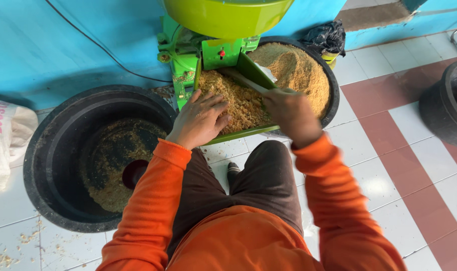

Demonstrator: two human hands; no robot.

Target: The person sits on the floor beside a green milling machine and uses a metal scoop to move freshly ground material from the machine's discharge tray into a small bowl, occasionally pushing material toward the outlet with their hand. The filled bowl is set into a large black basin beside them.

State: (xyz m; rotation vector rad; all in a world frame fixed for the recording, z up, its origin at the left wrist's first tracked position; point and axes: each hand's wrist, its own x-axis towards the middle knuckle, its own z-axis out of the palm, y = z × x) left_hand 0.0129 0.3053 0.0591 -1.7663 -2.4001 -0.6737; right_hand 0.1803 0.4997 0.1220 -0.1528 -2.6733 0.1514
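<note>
At the bottom of the frame we are looking down on our own orange sleeves (153, 211) and dark trousers (261, 183), standing on a tiled floor (389, 165) of white and reddish squares. Just above, near the centre, our left hand (201, 119) is lying palm down with fingers spread on the coarse tan meal (238, 103) that is filling the green chute tray (238, 133) of a green milling machine (203, 55). Our right hand (291, 113), right of centre, is curling shut around the handle of a pale scraper (248, 80) whose blade is reaching up and to the left across the meal; the hand is blurred, so we cannot tell the grip more finely. At the lower left a large black tub (47, 155) is holding a thin layer of the same meal, with a white sack (5, 140) at the left edge. Behind the tray, upper right of centre, a second black tub (331, 85) is heaped with finer meal. Farther up, the machine's yellow-green hopper (226, 17) is standing against a blue wall (63, 45).
</note>
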